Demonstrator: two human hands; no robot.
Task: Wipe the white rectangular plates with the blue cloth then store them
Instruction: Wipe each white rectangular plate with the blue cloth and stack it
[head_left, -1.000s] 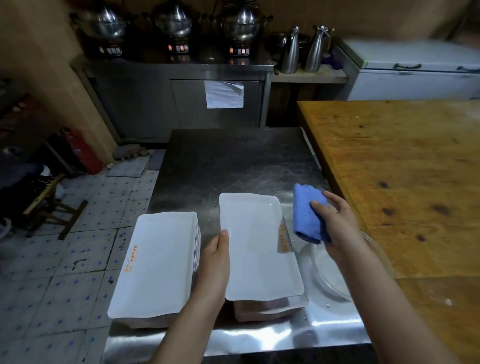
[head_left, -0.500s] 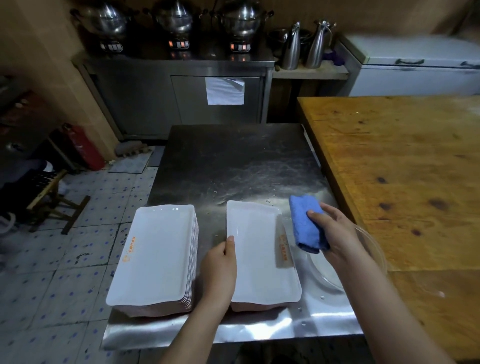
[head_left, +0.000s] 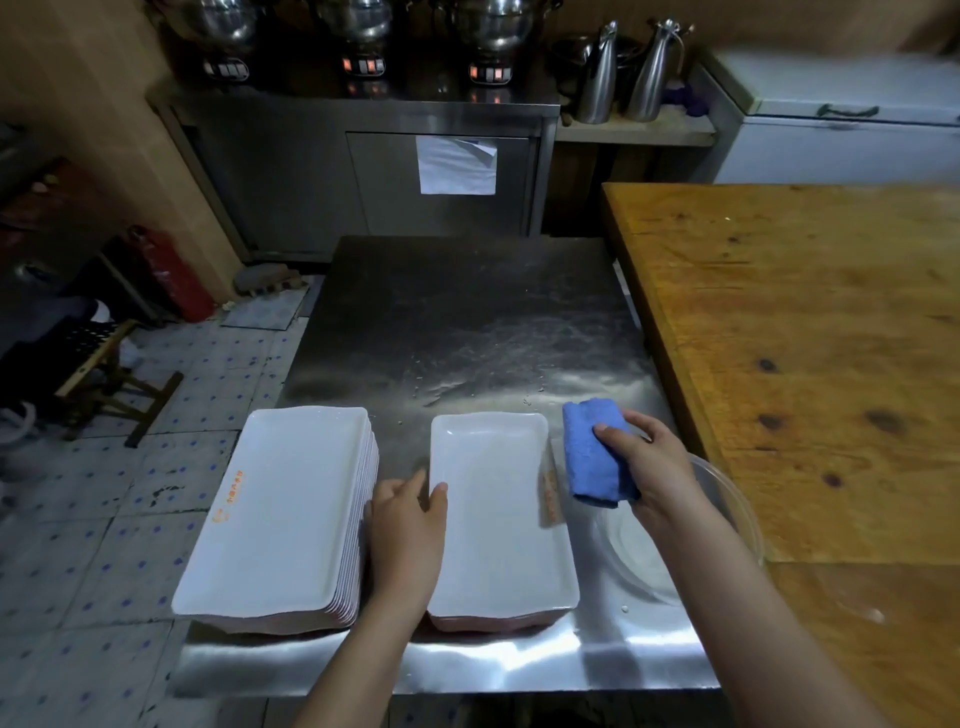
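Lower centre on the surface (head_left: 467, 322), the left hand (head_left: 408, 530) pinches the left rim of the top white plate (head_left: 498, 519). The right hand (head_left: 654, 467) grips the blue cloth (head_left: 592, 452) beside it; another plate stack (head_left: 280, 509) sits lower left.

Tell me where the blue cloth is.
Head view, right of centre: the blue cloth is gripped in the right hand, just right of the smaller plate stack.

single head view, looking forward-down, close over steel table (head_left: 467, 322).
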